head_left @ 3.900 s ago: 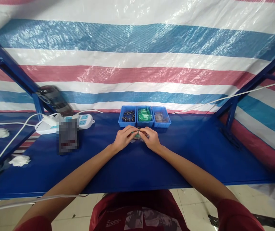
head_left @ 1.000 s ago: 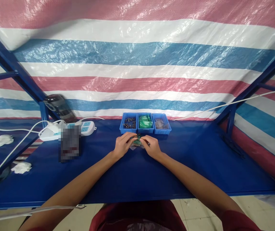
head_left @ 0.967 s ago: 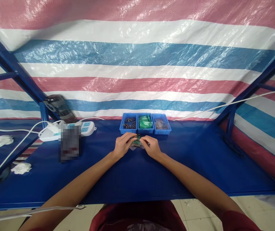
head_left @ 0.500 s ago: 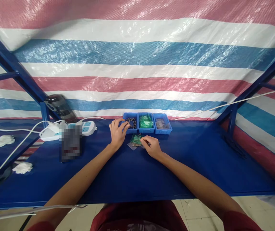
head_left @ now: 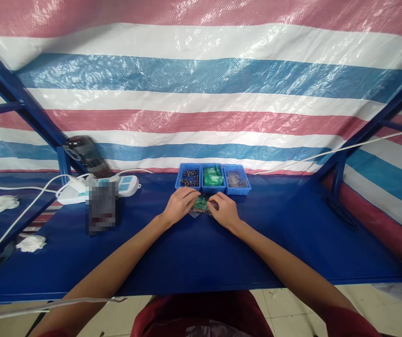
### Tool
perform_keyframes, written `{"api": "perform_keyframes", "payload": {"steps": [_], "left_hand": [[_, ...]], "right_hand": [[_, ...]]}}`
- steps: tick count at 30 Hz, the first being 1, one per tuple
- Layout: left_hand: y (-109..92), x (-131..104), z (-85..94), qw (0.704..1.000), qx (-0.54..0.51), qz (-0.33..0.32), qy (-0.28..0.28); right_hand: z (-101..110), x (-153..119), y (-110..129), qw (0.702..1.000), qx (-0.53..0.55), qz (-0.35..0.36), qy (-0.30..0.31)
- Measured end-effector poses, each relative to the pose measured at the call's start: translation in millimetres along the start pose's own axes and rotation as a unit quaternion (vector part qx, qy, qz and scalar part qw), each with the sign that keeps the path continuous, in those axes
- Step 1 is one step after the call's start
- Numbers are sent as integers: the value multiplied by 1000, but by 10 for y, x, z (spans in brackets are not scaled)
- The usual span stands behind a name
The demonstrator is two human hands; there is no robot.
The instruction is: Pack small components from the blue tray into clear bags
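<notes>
A green circuit board (head_left: 200, 204) lies on a clear plastic bag (head_left: 194, 214) in front of the bins. My left hand (head_left: 180, 205) is at the board's left and upper edge, its fingers pinched together on a small dark part that I can barely make out. On the other side, my right hand (head_left: 225, 210) has thumb and fingers closed at the board's right edge, partly hiding it. Just behind my left hand, a blue bin (head_left: 177, 181) holds several small black and brass-coloured parts (head_left: 190, 178).
A middle blue bin (head_left: 213, 190) holds green packets (head_left: 212, 176); the right bin (head_left: 239, 191) holds clear bags (head_left: 235, 179). To the left are a white power strip (head_left: 129, 186), a blurred dark object (head_left: 101, 208) and a dark bottle (head_left: 88, 157). Striped sheeting (head_left: 201, 103) hangs behind.
My left hand has come out of the left bin and moved right and nearer, down to the circuit board. My right hand stays at the board's right edge, its fingers slightly shifted.
</notes>
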State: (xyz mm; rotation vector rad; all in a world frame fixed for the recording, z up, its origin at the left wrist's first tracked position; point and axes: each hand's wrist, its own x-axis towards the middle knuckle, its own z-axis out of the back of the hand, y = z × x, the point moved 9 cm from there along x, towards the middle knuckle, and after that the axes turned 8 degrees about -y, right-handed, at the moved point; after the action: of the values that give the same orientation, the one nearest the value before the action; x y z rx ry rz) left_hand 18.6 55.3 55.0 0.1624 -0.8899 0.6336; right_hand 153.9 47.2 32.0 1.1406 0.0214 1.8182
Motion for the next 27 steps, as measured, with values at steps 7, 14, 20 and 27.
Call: {"api": "perform_keyframes", "payload": {"steps": [7,14,20,27], "left_hand": [[-92,-46,-191,994,-20,-14,110],[-48,-89,-272,988,-22,5,155],[-10,-91,-286,987,-34,20,157],[22,-106,-300,986,-33,25,161]], "right_hand": [[-118,-55,23,985,-132,9,111],[-114,-85,35,957,-203,2,208],[-134,-86,-1,957,-193,-2,216],[-162,-65,-140,976,-131,-34,171]]}}
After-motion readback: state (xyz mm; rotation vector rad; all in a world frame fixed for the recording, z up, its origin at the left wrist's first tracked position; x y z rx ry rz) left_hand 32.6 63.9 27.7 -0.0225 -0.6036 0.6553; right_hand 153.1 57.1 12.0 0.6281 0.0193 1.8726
